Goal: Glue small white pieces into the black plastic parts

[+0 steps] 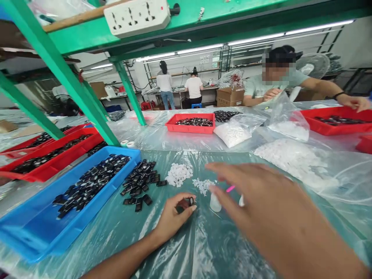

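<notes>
My left hand (173, 216) rests on the plastic-covered table and pinches a small black part (188, 201) between thumb and fingers. My right hand (261, 205) is raised close to the camera, blurred, fingers stretched out toward the left; nothing shows in it. Under it stand a small white bottle (215, 203) and a pink stick (230, 188). Just beyond my left hand lie a loose pile of black parts (141, 184), a heap of small white parts (179, 173) and a scatter of tiny white bits (203, 185).
A blue tray (31, 228) holding black parts sits at left, red trays (49, 170) behind it. Another red tray (190, 127), bags of white parts (232, 133) and a green shelf post (72, 81) stand farther back. A person (279, 81) works at far right.
</notes>
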The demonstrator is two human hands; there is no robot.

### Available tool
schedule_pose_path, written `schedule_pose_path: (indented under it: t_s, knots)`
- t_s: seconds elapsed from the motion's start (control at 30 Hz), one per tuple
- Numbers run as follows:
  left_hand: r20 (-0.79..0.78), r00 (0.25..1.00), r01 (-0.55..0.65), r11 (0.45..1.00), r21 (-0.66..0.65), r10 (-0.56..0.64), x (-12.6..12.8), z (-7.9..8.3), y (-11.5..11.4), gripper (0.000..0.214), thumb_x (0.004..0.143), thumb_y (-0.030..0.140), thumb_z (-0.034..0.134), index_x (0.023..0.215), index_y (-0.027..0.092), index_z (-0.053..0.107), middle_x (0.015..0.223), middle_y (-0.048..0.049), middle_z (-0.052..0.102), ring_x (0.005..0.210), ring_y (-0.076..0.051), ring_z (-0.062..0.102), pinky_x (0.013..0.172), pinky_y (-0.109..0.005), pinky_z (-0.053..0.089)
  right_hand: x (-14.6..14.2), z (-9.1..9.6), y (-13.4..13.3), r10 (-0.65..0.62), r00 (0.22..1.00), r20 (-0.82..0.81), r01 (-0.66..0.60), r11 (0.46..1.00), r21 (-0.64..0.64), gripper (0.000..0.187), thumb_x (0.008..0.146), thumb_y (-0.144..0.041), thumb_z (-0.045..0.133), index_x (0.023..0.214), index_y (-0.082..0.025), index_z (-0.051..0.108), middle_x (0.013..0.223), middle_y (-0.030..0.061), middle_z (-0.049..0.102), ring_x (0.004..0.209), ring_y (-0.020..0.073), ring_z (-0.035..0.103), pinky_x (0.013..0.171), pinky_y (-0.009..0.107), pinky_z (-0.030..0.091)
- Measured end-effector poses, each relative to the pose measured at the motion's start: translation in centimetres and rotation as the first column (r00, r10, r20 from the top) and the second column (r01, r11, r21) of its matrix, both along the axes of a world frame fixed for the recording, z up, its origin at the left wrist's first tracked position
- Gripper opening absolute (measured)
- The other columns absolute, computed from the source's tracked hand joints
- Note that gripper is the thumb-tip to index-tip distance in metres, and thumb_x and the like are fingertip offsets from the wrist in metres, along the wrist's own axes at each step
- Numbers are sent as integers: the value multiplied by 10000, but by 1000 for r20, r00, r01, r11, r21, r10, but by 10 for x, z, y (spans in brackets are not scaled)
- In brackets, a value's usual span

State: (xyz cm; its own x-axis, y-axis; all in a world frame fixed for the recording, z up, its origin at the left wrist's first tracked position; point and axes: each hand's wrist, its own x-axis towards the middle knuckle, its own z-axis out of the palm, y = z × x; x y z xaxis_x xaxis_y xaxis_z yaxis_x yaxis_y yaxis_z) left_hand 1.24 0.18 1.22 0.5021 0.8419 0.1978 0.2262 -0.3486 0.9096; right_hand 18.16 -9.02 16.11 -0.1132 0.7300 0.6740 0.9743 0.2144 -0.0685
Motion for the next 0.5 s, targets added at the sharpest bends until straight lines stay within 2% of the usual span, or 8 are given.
schedule_pose_path:
  t_s: [0.07, 0.13, 0.2, 0.27, 0.37, 0.5]
  knots:
    - [-13, 1000, 25, 999, -21, -25, -2, -2, 0, 231, 758, 273, 613, 956, 155, 635, 896, -52, 640, 685, -123, 537, 675, -227, 445, 16, -4, 15, -154, 988, -25, 151, 984, -98, 263, 739, -293, 541, 990, -287, 619, 570, -19, 595, 487, 198, 544, 422, 281, 312]
    - [-19, 999, 49, 998, -36, -50, -3, -3, -2, 227, 768, 263, 604, 970, 162, 629, 907, -49, 635, 694, -118, 530, 681, -225, 437, 28, -11, 32, -271, 962, -39, 250, 929, -272, 266, 763, -305, 531, 1016, -309, 614, 717, -18, 654, 610, 213, 595, 484, 290, 336]
    - [-13, 998, 60, 997, -44, -61, -4, -5, -4, 232, 772, 260, 602, 984, 170, 626, 904, -43, 631, 690, -113, 524, 673, -220, 432, 36, -20, 50, -327, 944, -33, 278, 848, -451, 283, 778, -286, 502, 1036, -291, 618, 816, -3, 673, 715, 227, 615, 540, 300, 358]
    - [-1, 997, 76, 995, -61, -76, -4, -6, -5, 238, 770, 255, 603, 993, 174, 624, 908, -40, 629, 689, -109, 525, 663, -214, 430, 40, -34, 67, -313, 949, -25, 252, 806, -536, 299, 772, -272, 499, 1041, -264, 628, 863, 14, 677, 790, 229, 618, 579, 298, 375]
    - [28, 995, 96, 990, -103, -94, -3, -7, -4, 239, 766, 247, 608, 992, 174, 623, 922, -39, 628, 693, -105, 534, 660, -210, 435, 46, -60, 83, -245, 969, -13, 190, 785, -589, 281, 769, -231, 493, 997, -272, 652, 862, -1, 680, 792, 179, 626, 587, 259, 391]
    - [72, 991, 123, 982, -144, -113, -4, -10, -4, 234, 765, 262, 611, 981, 175, 623, 950, -44, 624, 712, -110, 552, 673, -216, 453, 57, -100, 85, -183, 981, 56, 177, 752, -635, 286, 766, -176, 481, 968, -243, 672, 850, 22, 688, 803, 195, 635, 643, 278, 414]
